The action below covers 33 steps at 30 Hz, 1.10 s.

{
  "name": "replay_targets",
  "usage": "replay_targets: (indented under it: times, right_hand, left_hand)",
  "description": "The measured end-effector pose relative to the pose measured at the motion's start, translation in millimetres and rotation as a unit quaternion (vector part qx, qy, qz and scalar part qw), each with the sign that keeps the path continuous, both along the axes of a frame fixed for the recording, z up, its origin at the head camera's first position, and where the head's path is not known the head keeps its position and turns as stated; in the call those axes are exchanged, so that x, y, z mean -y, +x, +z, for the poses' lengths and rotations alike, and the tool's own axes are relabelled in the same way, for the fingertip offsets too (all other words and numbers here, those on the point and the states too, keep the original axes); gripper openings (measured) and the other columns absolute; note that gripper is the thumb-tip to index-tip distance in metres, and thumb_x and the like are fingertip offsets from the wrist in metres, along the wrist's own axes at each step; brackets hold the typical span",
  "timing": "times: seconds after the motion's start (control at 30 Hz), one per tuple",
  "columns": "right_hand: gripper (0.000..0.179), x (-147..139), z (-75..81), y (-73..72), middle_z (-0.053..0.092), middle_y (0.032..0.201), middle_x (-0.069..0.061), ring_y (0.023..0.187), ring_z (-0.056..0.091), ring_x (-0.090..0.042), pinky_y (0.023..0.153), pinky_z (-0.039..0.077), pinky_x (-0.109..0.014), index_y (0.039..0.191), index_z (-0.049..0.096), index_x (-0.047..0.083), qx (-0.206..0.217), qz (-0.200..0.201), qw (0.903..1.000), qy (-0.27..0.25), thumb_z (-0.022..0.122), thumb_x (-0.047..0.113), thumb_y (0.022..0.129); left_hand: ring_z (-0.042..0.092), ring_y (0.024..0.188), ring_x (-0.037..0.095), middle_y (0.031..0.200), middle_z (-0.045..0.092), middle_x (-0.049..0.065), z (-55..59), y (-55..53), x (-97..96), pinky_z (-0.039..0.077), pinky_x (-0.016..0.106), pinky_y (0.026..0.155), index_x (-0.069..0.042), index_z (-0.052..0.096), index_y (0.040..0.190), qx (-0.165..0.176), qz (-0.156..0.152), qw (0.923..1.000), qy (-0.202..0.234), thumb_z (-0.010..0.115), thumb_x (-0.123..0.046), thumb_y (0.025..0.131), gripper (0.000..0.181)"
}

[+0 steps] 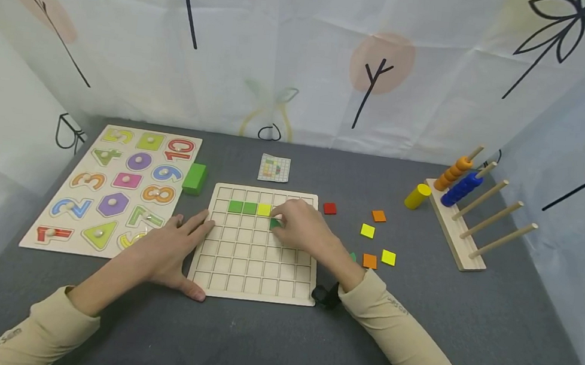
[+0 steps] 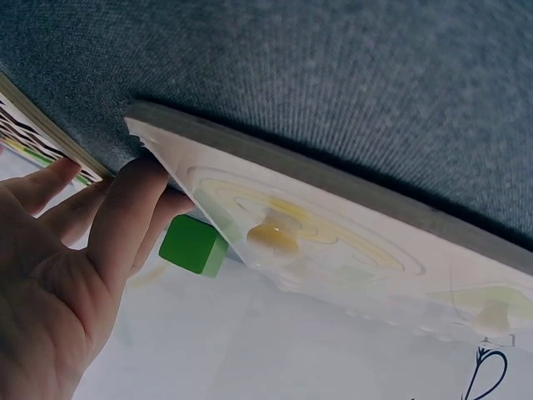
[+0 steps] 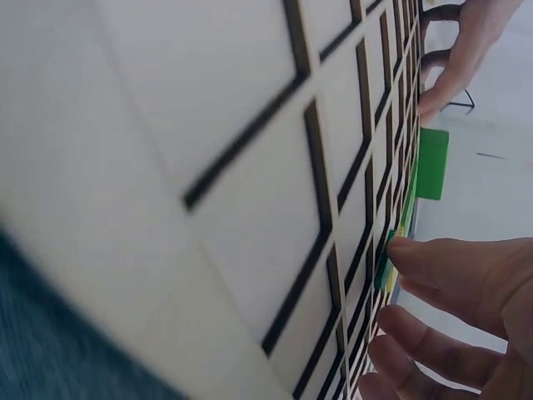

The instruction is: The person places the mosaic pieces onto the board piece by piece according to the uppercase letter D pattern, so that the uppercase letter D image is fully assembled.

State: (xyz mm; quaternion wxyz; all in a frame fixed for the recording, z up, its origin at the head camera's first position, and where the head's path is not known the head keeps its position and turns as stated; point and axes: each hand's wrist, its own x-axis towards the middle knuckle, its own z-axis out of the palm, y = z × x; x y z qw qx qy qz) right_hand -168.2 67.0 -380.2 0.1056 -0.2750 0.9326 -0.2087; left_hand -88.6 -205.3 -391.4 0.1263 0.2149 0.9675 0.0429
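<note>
A pale wooden grid board (image 1: 255, 270) lies on the table in the head view. Along one of its upper rows sit two green square tiles (image 1: 242, 207) and a yellow square tile (image 1: 264, 210). My right hand (image 1: 302, 227) is over the board's upper right part and pinches a dark green square tile (image 1: 274, 224) between thumb and finger, just below that row. In the right wrist view this green tile (image 3: 384, 268) shows at the thumb tip, close against the grid. At the board's left edge, my left hand (image 1: 170, 256) rests with fingers spread and thumb near the lower corner.
Left stands a number-and-shape puzzle board (image 1: 81, 182), with a green block (image 1: 195, 179) beside it. Behind the grid lies a small pattern card (image 1: 274, 168). To the right are a red tile (image 1: 330, 208), several loose tiles, a yellow cylinder (image 1: 417, 196) and a peg rack (image 1: 454, 237) with beads.
</note>
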Motion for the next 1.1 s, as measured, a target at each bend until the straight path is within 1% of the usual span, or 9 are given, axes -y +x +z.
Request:
replay_targets:
  times: [0.13,0.2,0.27,0.37,0.47,0.6,0.67,0.93,1.1]
  right_hand:
    - [0.030,-7,2.5,-3.2,0.076,0.109,-0.007,0.088,0.066,-0.017,0.065,0.049,-0.026,0.121,0.076,0.011,0.000,-0.018,0.9998,0.007,0.072,0.011,0.091]
    - [0.030,-11,4.0,-5.5,0.075,0.116,-0.008,0.100,0.070,-0.021,0.074,0.056,-0.031,0.121,0.076,0.010,-0.002,-0.025,0.9997,0.005,0.073,0.012,0.092]
    - [0.030,-16,5.4,-8.0,0.074,0.118,-0.009,0.105,0.070,-0.025,0.078,0.058,-0.036,0.121,0.076,0.010,-0.003,-0.032,0.9995,0.007,0.073,0.014,0.092]
    - [0.030,-24,6.5,-12.7,0.072,0.116,-0.012,0.106,0.069,-0.028,0.077,0.058,-0.038,0.121,0.076,0.009,-0.008,-0.044,0.9990,0.010,0.072,0.014,0.092]
    - [0.030,-33,6.8,-17.5,0.069,0.114,-0.014,0.099,0.068,-0.027,0.069,0.056,-0.036,0.122,0.076,0.009,-0.008,-0.059,0.9981,0.013,0.072,0.016,0.093]
    - [0.030,-46,7.1,-23.0,0.068,0.111,-0.015,0.080,0.058,-0.022,0.058,0.042,-0.029,0.122,0.075,0.007,-0.008,-0.068,0.9976,0.009,0.072,0.016,0.093]
    - [0.031,-53,7.3,-25.0,0.068,0.111,-0.016,0.075,0.054,-0.022,0.056,0.038,-0.028,0.122,0.075,0.006,-0.011,-0.070,0.9975,0.009,0.073,0.015,0.092]
    - [0.033,-73,4.1,-30.2,0.066,0.112,-0.017,0.088,0.061,-0.027,0.064,0.050,-0.033,0.123,0.074,0.005,-0.008,-0.091,0.9955,0.025,0.077,0.016,0.091]
    - [0.035,-79,0.8,-31.0,0.066,0.113,-0.018,0.088,0.061,-0.028,0.064,0.050,-0.034,0.125,0.073,0.005,0.001,-0.092,0.9954,0.028,0.076,0.015,0.092]
  left_hand:
    - [0.044,0.133,0.066,0.162,0.036,0.023,-0.2,-0.2,0.0,0.049,0.073,0.094,-0.005,0.039,0.154,0.002,0.001,1.0000,0.000,0.078,-0.086,0.054,0.134]
    - [0.043,0.133,0.067,0.163,0.036,0.023,-0.4,-0.2,0.2,0.049,0.073,0.094,-0.005,0.039,0.154,0.001,0.000,1.0000,0.001,0.078,-0.086,0.054,0.134]
    - [0.043,0.133,0.067,0.163,0.036,0.023,-0.5,-0.1,0.4,0.049,0.073,0.094,-0.005,0.039,0.154,0.001,0.000,1.0000,0.002,0.078,-0.086,0.054,0.134]
    - [0.043,0.133,0.067,0.162,0.037,0.023,-0.4,0.1,0.6,0.049,0.073,0.094,-0.005,0.039,0.154,0.000,-0.001,1.0000,0.003,0.078,-0.086,0.054,0.134]
    - [0.044,0.132,0.066,0.162,0.037,0.024,-0.3,0.2,0.7,0.050,0.072,0.094,-0.005,0.039,0.154,0.000,-0.003,1.0000,0.004,0.078,-0.086,0.055,0.134]
    - [0.044,0.132,0.067,0.162,0.037,0.024,0.0,0.1,0.8,0.050,0.072,0.093,-0.005,0.039,0.154,0.000,-0.003,1.0000,0.004,0.079,-0.086,0.055,0.134]
    - [0.044,0.132,0.067,0.162,0.037,0.024,0.2,0.2,0.8,0.050,0.072,0.094,-0.005,0.039,0.154,0.000,-0.004,1.0000,0.004,0.078,-0.086,0.054,0.134]
    - [0.045,0.131,0.067,0.162,0.037,0.024,0.0,0.0,-0.2,0.050,0.071,0.094,-0.005,0.040,0.154,-0.004,-0.006,1.0000,0.000,0.077,-0.088,0.053,0.136]
    - [0.045,0.131,0.066,0.162,0.037,0.024,-0.3,-0.1,-0.3,0.050,0.071,0.094,-0.004,0.040,0.154,-0.005,-0.008,1.0000,0.000,0.077,-0.088,0.053,0.136]
